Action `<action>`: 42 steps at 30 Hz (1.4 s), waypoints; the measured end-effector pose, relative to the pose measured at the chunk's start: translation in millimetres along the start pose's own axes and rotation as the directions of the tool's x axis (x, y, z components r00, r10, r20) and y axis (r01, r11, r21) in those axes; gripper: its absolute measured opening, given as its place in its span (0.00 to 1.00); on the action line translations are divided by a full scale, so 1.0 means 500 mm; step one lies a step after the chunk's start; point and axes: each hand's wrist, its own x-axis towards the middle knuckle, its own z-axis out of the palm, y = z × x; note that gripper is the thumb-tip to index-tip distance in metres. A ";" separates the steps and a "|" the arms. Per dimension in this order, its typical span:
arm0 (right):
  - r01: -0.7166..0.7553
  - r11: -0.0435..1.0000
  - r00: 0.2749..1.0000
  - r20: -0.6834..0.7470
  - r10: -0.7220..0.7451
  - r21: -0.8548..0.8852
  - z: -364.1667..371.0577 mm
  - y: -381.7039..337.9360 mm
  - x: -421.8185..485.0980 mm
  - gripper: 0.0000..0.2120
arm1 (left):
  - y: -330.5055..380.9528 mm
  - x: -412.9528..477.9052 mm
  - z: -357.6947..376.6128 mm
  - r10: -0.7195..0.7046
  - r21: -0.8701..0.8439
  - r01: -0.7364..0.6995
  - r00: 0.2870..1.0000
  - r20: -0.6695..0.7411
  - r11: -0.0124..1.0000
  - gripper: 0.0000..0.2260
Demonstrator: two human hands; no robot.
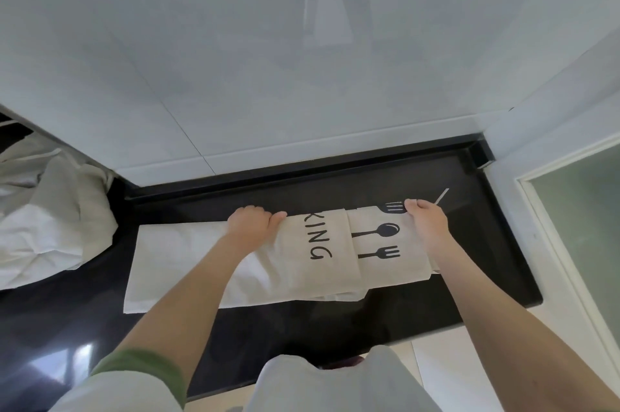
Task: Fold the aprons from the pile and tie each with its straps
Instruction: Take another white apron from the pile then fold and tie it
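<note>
**A:** Where is the apron being worked on?

**B:** One apron (295,277) lies flat on the black tabletop (469,243), folded into a long band that runs from 9 to 3 o'clock in front of the person.

**A:** And the hands?

**B:** There are two, both at the band's far edge. The left grip (255,223) has its fingers curled over that edge beside the letters "KING" and is grasping the cloth. The right grip (426,220) pinches the same edge at the printed end, toward 3 o'clock. I'd judge they are set apart like this so the edge can be drawn toward the body evenly, without a slanted crease.

**A:** What else can you count?

**B:** Three utensil prints sit between the grips: a fork, a spoon and a fork. One thin strap (442,195) trails out past the right grip toward 1 o'clock, probably left loose for the tying. I see no second strap.

**A:** And the rest of the aprons?

**B:** One crumpled pile (50,210) sits at 9 o'clock, its near edge right by the band's left end. I cannot tell how many aprons are in it.
</note>
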 end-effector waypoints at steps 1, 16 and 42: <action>0.013 1.000 1.000 -0.021 -0.012 0.015 0.000 0.003 -0.001 0.12 | 0.000 -0.005 0.006 -0.027 0.017 0.027 1.000 0.001 0.999 0.27; 0.057 0.998 0.973 -0.225 -0.057 -0.003 0.021 -0.019 0.012 0.14 | -0.061 -0.015 0.031 0.005 -0.014 -0.008 0.969 -0.246 1.000 0.19; 0.561 0.514 0.828 0.424 -0.368 -0.649 0.038 0.074 -0.086 0.24 | 0.117 -0.083 0.004 0.300 -0.515 -0.306 0.949 -0.098 0.801 0.19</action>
